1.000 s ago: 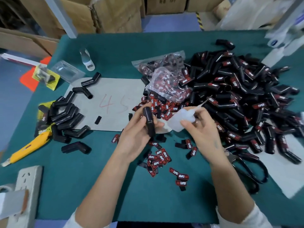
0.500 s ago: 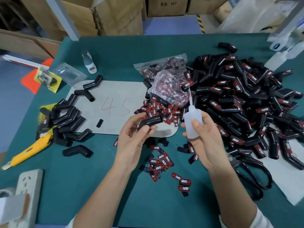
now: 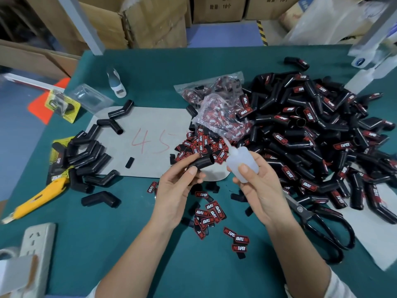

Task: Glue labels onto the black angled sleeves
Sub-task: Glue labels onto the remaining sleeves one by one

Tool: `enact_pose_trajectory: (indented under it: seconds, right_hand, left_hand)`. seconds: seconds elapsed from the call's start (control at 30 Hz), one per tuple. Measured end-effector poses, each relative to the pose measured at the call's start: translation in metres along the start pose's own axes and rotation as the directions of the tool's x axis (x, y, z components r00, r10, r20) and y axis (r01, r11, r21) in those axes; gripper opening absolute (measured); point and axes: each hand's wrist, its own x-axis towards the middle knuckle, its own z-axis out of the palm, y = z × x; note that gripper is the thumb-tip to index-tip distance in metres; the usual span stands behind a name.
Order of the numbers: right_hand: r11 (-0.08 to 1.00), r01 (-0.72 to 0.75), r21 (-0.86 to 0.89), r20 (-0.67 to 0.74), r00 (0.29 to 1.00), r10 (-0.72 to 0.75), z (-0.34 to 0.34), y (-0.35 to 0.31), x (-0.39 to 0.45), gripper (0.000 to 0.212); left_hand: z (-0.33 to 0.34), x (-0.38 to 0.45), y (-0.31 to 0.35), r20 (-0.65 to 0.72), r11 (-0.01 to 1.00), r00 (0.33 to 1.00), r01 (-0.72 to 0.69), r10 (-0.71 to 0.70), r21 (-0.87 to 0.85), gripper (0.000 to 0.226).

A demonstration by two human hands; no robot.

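Bench (image 3: 150, 254): teal cloth-like cover, matt, fine nap. Angled sleeve (image 3: 203, 163) in left hand (image 3: 174, 196): black rubbery plastic, smooth, slight sheen. Glue bottle (image 3: 242, 163) in right hand (image 3: 261, 193): translucent white soft plastic, matt, w/ thin nozzle. Labels (image 3: 209, 214): red/black, glossy print. Label bag (image 3: 217, 108): clear crinkled plastic film, shiny. Grey sheet (image 3: 148, 125): matt paper/card, red marker on it. Scissors (image 3: 322, 229): metal blades, glossy black handles. Knife (image 3: 36, 201): yellow plastic, smooth. Boxes (image 3: 150, 20): brown corrugated cardboard, matt.
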Motion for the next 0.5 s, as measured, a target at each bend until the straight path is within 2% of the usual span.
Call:
enact_pose_trajectory:
  seconds: [0.07, 0.13, 0.23, 0.37, 0.5]
  right_hand:
    - [1.000, 0.002, -0.006, 0.021, 1.000, -0.002, -0.001, 0.004, 0.001, 0.033]
    - [0.999, 0.030, -0.035, 0.017, 0.999, -0.029, -0.003, 0.005, 0.002, 0.042]
    - [0.978, 0.105, -0.181, -0.028, 0.993, -0.111, -0.010, 0.002, 0.004, 0.048]
    - [0.931, 0.195, -0.308, -0.049, 0.974, -0.221, -0.015, -0.001, 0.001, 0.046]
    - [0.922, 0.206, -0.328, -0.029, 0.973, -0.228, -0.014, -0.004, -0.001, 0.044]
  left_hand:
    - [-0.001, 0.002, -0.001, -0.036, 0.999, 0.999, 0.012, -0.014, -0.050, 0.031]
    - [-0.003, 0.005, -0.001, -0.037, 0.994, 0.999, 0.020, -0.024, -0.104, 0.032]
    - [-0.005, 0.007, -0.001, -0.025, 0.993, 1.000, 0.014, -0.017, -0.120, 0.034]
    - [-0.008, 0.008, -0.001, 0.002, 0.984, 0.999, 0.036, -0.036, -0.173, 0.043]
    - [-0.010, 0.010, -0.001, 0.005, 0.971, 0.997, 0.077, -0.078, -0.225, 0.041]
